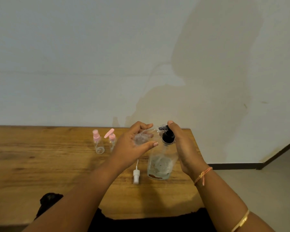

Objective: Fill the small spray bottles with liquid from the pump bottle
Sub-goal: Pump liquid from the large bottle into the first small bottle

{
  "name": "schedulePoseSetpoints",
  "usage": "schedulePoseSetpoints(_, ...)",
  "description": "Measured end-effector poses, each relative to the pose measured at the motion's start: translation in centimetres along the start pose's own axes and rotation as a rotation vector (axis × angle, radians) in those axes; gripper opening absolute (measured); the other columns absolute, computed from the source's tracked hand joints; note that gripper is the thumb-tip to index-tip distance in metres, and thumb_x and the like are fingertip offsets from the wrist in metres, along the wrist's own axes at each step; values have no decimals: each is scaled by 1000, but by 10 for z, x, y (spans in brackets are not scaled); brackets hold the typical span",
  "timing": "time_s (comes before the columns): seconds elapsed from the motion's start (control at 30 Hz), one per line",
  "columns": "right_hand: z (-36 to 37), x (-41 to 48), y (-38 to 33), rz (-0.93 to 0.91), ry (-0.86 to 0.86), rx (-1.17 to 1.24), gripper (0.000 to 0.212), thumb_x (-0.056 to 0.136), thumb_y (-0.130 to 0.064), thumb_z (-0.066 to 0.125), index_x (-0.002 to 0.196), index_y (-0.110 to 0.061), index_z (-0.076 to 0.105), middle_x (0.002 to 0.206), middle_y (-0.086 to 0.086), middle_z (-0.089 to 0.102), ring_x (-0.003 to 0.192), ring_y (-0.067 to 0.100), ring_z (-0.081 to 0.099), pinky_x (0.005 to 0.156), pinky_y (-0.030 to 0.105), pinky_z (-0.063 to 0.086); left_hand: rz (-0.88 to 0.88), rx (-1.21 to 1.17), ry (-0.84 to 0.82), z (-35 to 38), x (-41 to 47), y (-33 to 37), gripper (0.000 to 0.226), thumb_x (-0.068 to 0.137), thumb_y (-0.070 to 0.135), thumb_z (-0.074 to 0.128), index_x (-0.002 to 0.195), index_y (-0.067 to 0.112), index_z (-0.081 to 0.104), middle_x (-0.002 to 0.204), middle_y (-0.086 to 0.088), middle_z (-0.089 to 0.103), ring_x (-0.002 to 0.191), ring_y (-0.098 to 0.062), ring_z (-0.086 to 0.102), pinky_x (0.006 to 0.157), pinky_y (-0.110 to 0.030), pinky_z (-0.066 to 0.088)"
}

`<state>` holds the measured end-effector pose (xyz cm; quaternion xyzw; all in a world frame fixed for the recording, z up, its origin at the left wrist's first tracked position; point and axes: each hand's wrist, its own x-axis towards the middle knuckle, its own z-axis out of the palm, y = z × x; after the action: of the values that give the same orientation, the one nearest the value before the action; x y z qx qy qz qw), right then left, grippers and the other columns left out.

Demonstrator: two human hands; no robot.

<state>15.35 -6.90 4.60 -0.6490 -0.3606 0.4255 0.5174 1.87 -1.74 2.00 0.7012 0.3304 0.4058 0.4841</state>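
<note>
Wooden table (pixel 40 164), stained wall (pixel 90 64) behind. Left hand (pixel 132 146) grips uncapped spray bottle (pixel 143 138), mouth at nozzle. Right hand (pixel 184 148) clasps head of pump bottle (pixel 161 163), table's right. Filling step, likely. Next: steady press, mouth aligned.

Wooden table (pixel 40 164): pink-capped spray bottle (pixel 98 144), pink-topped pump bottle (pixel 112 141), white spray head (pixel 136 176), large pump bottle (pixel 159 164).

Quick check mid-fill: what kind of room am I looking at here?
Likely a plain indoor room, perhaps a home: a wooden table against a stained white wall, with a dark skirting board above a pale floor.
</note>
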Motion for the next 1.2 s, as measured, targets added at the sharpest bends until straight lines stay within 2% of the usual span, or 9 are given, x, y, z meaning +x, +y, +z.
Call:
schedulePoseSetpoints(0.13,3,-2,0,-30,13,-20,38,92,-56,35,79,-34,63,87,-11,65,85,0,55,68,18,35,28,23,43,0,1,0,32,72,14,76,95,24,56,111,21,59,94,10,61,74,-6,47)
schedulePoseSetpoints(0.23,0,-3,-4,-52,-16,-18,45,91,-61,29,71,-40,64,79,-17,58,78,-2,52,73,22,36,29,24,50,0,1,-1,32,72,13,76,97,17,56,109,20,60,95,8,61,74,-7,48)
schedulePoseSetpoints(0.37,-1,-3,-3,-34,-52,-5,34,93,-57,31,82,-45,60,88,-21,58,84,-6,49,86,29,30,25,14,50,0,1,-1,31,73,12,76,96,15,56,111,19,60,94,8,61,72,-7,48)
schedulePoseSetpoints(0.5,0,-1,0,-6,-12,33,30,94,-47,42,89,-31,67,98,-7,68,92,5,58,79,26,39,-1,9,31,1,1,-2,32,73,9,75,89,24,53,110,23,58,93,9,62,71,-7,48)
schedulePoseSetpoints(0.67,0,1,1,15,33,44,31,94,-42,46,83,-23,68,87,-4,69,79,6,58,66,22,39,-22,24,21,2,-2,-4,30,74,10,74,94,20,54,113,21,57,95,18,56,73,-1,43)
schedulePoseSetpoints(0.9,2,0,-1,-24,16,6,48,85,-67,33,87,-35,68,92,-8,69,89,2,58,71,22,36,20,71,75,2,1,-2,33,73,13,76,99,15,56,108,17,61,92,15,58,72,-1,43)
schedulePoseSetpoints(0.97,1,1,-2,-29,5,5,47,87,-66,31,82,-37,68,87,-14,66,84,-1,56,73,23,36,20,70,72,1,1,-3,33,73,12,75,99,13,56,108,12,62,92,15,58,71,-1,44)
schedulePoseSetpoints(1.07,2,2,2,-1,-1,-9,42,85,-65,35,85,-36,65,94,-11,66,88,0,55,81,31,34,18,69,65,2,2,-4,34,73,12,75,100,10,56,108,13,62,93,15,58,73,-2,44)
schedulePoseSetpoints(1.2,1,5,6,14,34,17,37,90,-57,41,87,-30,66,94,-9,67,88,0,56,70,22,37,-14,51,33,1,1,-7,32,74,13,75,98,17,55,109,25,59,99,12,58,76,-5,45)
